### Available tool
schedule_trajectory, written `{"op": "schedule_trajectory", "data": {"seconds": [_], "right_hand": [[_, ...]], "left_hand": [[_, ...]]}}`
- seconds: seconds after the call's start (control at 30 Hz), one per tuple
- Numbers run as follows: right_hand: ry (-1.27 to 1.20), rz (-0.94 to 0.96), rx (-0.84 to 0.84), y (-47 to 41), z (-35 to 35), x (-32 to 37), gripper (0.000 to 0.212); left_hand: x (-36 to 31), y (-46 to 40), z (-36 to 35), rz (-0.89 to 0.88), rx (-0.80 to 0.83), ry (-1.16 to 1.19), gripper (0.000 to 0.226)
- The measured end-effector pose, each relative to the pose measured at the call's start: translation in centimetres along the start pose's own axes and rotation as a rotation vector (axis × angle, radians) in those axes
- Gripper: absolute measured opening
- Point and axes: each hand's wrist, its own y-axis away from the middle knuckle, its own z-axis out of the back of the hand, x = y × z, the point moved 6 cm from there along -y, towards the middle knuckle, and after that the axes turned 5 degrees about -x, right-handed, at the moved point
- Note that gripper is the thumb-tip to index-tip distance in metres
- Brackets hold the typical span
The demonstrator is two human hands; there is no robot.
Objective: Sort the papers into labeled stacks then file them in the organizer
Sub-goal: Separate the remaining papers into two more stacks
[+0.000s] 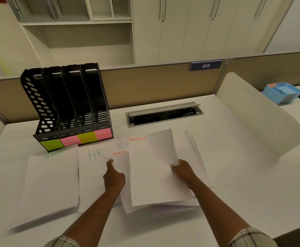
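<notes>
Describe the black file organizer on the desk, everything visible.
The black file organizer is perforated plastic by the look of it, standing upright at the desk's back left against the partition. Four slots, all apparently empty. Its front lip carries sticky labels: green, pink, yellow-green, pink. A paper's corner overlaps that lip in view; no hand touches it.
</notes>
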Motion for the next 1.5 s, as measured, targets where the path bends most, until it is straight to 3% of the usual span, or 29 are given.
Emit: {"op": "schedule_trajectory", "data": {"seconds": [0.23, 0.4, 0.47, 0.6, 0.73, 0.8, 0.87, 0.97, 1.03, 1.13, 1.33, 1.5], "right_hand": [[0.043, 0.013, 0.083, 0.7, -4.8, 1.3, 0.034], [0.039, 0.027, 0.115, 0.8, -6.5, 2.4, 0.035], [0.009, 0.017, 0.149, 0.9, -7.1, 2.7, 0.036], [0.015, 0.044, 0.191, 0.3, -6.9, 3.1, 0.036], [-0.024, 0.019, 0.090, -1.4, -3.8, 2.6, 0.016], [0.139, 0.083, -0.083, -2.7, -0.7, 2.0, 0.016], [0.381, 0.087, -0.288, -3.5, 2.5, 1.0, 0.021], [0.597, -0.067, -0.504, -3.8, 6.3, -0.7, 0.043], [0.562, -0.202, -0.487, -4.4, 7.5, -2.2, 0.058], [0.303, -0.287, -0.415, -5.2, 8.0, -4.1, 0.055], [0.251, -0.163, -0.449, -5.4, 9.8, -4.3, 0.018], [0.179, -0.069, -0.603, -3.5, 12.6, -3.2, 0.018]], "left_hand": [[1.0, -0.8, 2.2, -0.067, -0.109, -0.196, 0.025], [1.0, -0.8, 3.5, 0.018, -0.221, -0.487, 0.064], [1.1, -1.3, 3.4, -0.003, -0.190, -0.455, 0.061], [0.8, -1.9, 2.6, -0.034, -0.022, -0.048, 0.035], [1.1, -2.4, 2.8, -0.002, -0.046, 0.017, 0.051], [1.1, -2.6, 3.1, 0.005, -0.070, -0.002, 0.048], [1.1, -2.7, 3.4, 0.005, -0.084, -0.019, 0.045], [1.6, -3.1, 3.8, 0.020, -0.091, -0.038, 0.047], [1.9, -3.4, 4.1, 0.029, -0.094, -0.050, 0.047], [2.1, -3.7, 4.3, 0.031, -0.101, -0.047, 0.045], [2.2, -3.9, 4.6, 0.031, -0.097, -0.028, 0.046], [2.0, -3.6, 4.5, 0.020, -0.075, 0.033, 0.047]]}}
